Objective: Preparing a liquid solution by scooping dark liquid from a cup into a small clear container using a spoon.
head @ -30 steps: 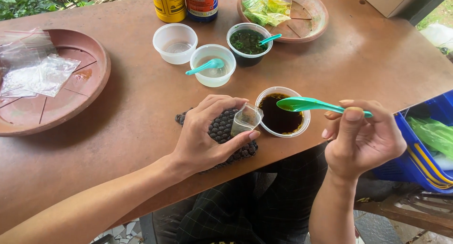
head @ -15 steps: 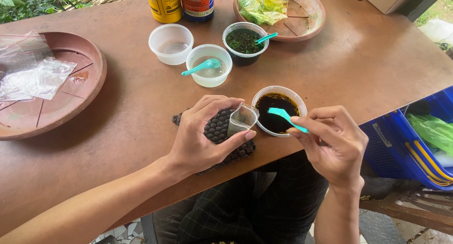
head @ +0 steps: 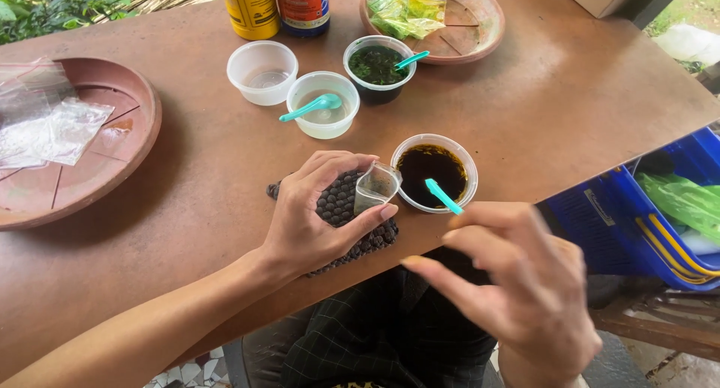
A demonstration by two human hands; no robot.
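Nearest to the camera, the right hand is loosely open and holds nothing; it hangs just below the teal spoon, which leans in the cup of dark liquid. The left hand grips a small clear pouch, tilted with its mouth toward that cup, over a dark beaded mat. Farther away stand three other cups and two clay plates.
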